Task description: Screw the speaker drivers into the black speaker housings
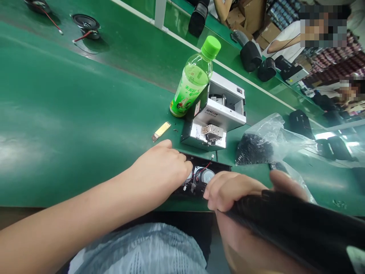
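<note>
Right fingers [224, 188] wrap black tool [276, 215]; left fingers [182, 163] curled at panel [199, 161], tips hidden.

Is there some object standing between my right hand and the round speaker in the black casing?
No separate obstacle shows between the right hand and the round speaker. A red wire runs near it, and the left hand covers part of the black casing.

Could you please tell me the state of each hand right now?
Left hand: curled at the black housing; whether it grips cannot be told.
Right hand: closed, holding a black tool.
</note>
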A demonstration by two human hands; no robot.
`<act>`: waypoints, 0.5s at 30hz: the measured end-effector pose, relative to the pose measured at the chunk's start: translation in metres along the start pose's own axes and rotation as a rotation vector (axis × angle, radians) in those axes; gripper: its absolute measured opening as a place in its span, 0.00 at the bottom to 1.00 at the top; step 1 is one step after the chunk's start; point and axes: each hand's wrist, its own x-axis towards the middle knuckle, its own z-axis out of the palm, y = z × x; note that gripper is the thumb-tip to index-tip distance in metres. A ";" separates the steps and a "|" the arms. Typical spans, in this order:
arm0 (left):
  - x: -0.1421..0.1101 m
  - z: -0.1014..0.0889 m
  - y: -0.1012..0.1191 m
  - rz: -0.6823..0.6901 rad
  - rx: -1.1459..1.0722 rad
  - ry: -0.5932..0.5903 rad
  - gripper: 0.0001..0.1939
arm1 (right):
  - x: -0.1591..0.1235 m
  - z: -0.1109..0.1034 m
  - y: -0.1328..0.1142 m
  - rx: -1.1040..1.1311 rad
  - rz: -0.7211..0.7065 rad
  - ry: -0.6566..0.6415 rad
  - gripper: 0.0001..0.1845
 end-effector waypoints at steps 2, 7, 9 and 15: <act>0.000 0.000 -0.001 0.004 -0.006 0.010 0.13 | 0.002 -0.003 0.004 0.056 0.022 0.080 0.25; 0.003 -0.003 -0.002 0.005 -0.002 -0.004 0.14 | 0.008 -0.008 0.007 0.104 0.107 0.166 0.34; 0.003 -0.004 0.000 -0.001 0.011 -0.014 0.14 | 0.009 -0.008 0.007 0.113 0.098 0.195 0.34; 0.002 -0.005 0.001 0.003 0.012 -0.015 0.14 | 0.007 -0.008 0.007 0.119 0.092 0.193 0.34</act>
